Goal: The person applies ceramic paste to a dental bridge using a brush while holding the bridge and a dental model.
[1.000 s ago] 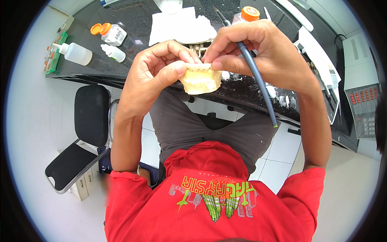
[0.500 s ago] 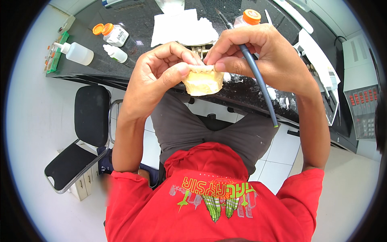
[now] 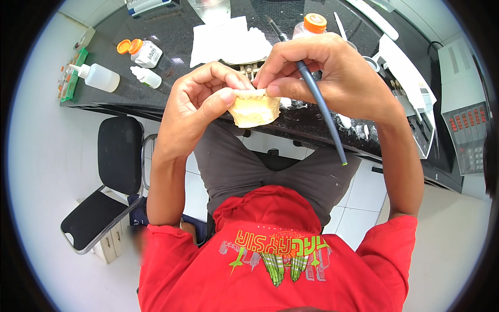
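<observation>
A yellow dental cast with a paler row of teeth along its top edge is held up at the near edge of the bench. My left hand is closed on its left side, thumb on the tooth row and fingers curled behind. At the other end of the row, my right hand pinches with thumb and fingertips. A slim brush with a dark handle lies through my right hand, its tip pointing away and its green-ended handle toward my lap. The fingertips behind the cast are partly hidden.
Behind my hands lie white tissue and a glass. An orange-capped jar stands beyond my right hand. To the left are a squeeze bottle, a dropper bottle and an open bottle. White powder smears the bench edge.
Both hands and the cast sit slightly lower and further left in the picture, and the bench things have shifted a little too. My hold on the cast and brush looks the same.
</observation>
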Motion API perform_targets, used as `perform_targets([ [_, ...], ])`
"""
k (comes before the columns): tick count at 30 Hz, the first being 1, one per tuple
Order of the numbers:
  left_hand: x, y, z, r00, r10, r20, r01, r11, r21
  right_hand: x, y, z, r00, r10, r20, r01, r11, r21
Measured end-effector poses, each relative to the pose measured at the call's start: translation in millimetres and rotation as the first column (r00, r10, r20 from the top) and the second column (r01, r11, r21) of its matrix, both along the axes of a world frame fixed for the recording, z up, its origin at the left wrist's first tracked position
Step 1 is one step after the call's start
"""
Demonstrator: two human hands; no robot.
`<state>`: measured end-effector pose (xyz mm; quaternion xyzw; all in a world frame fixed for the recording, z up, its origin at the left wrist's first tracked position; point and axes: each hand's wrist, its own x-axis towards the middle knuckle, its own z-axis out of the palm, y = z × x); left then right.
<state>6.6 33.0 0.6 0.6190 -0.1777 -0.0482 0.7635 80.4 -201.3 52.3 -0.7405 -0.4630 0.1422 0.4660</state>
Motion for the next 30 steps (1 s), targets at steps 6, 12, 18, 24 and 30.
perform_targets([
  [6, -0.5, -0.1, 0.4, 1.0, -0.002, -0.003, 0.002, 1.0, -0.001, -0.8, 1.3, -5.2, 1.0, -0.022, 0.002, 0.022, 0.998, 0.055],
  [12, -0.7, -2.0, 1.8, 1.0, 0.005, -0.008, -0.005, 1.0, -0.002, 1.1, 0.2, -4.4, 1.0, 0.006, -0.011, -0.005, 0.997, 0.075],
  [18, -1.2, 0.1, 0.3, 1.0, 0.011, -0.006, -0.011, 1.0, 0.003, 0.3, 1.3, -1.7, 1.0, 0.015, 0.018, -0.016, 0.998, 0.068],
  [24, 0.4, -1.4, 1.3, 1.0, 0.004, -0.017, -0.004, 1.0, 0.023, -2.0, -1.0, 0.1, 1.0, -0.011, 0.008, 0.011, 0.999, 0.038],
  [30, -2.1, 0.2, 2.4, 0.999, 0.018, -0.033, -0.017, 1.0, 0.026, -1.0, 1.1, -2.4, 1.0, 0.002, 0.013, -0.003, 0.999, 0.045],
])
